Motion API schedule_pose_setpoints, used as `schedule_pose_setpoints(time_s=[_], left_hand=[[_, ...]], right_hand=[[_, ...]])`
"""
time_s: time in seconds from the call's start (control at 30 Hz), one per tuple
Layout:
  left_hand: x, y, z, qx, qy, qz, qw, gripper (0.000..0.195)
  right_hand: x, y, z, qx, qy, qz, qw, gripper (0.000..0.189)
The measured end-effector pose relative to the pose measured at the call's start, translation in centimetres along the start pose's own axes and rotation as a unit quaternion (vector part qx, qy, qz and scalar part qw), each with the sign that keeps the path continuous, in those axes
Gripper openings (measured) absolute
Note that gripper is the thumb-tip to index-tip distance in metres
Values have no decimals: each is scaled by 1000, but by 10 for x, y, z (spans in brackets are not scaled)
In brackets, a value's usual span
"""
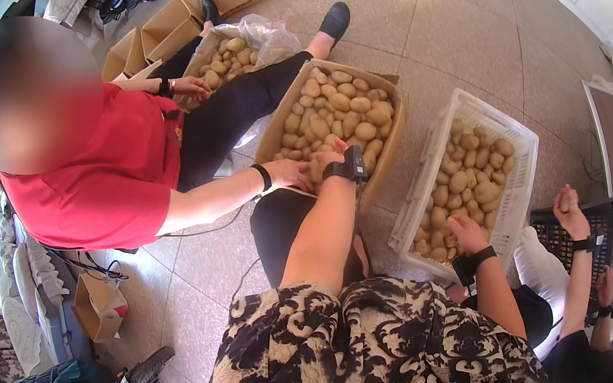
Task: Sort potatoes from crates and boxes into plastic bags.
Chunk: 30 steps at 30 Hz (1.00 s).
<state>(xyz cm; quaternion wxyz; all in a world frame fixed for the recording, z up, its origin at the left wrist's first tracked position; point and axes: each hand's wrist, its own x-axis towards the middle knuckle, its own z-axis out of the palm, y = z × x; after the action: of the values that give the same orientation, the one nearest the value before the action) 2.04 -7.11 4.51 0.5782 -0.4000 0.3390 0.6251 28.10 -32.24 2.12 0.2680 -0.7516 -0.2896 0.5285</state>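
My left hand [330, 158] reaches into a cardboard box [403, 111] heaped with potatoes [339, 102]. Its fingers touch the potatoes near the box's close side; whether it grips one is hidden. Beside it is a co-worker's hand [291, 173], at the same edge of the box. My right hand [468, 234] is low over the near end of a white plastic crate [521, 159], which also holds many potatoes [462, 180]. The fingers are curled downward among the potatoes, and their grip cannot be made out. Black bands with small devices sit on both my wrists.
At the left sits a co-worker in a red shirt [99, 198], a leg stretched behind the cardboard box. Another potato-filled box [192, 66] with a plastic liner stands beyond. Open cardboard boxes [169, 27] are farther back. Other people's hands [572, 220] and a black crate [542, 216] are at right.
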Motion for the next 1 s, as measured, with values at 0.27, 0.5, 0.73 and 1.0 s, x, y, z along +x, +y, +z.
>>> schedule_pose_setpoints(time_s=[0.27,0.5,0.73,1.0], left_hand=[[-4,-3,-4,66,-12,68,995,36],[30,1,-10,24,-31,23,999,34],[68,-23,-43,478,-293,4,828,60],[17,-69,-67,335,-76,-218,914,36]], right_hand=[[7,10,1,3,-17,-12,1000,32],[4,-1,3,3,-16,22,1000,35],[7,8,5,-18,-25,0,1000,35],[7,12,7,38,-17,25,999,31]])
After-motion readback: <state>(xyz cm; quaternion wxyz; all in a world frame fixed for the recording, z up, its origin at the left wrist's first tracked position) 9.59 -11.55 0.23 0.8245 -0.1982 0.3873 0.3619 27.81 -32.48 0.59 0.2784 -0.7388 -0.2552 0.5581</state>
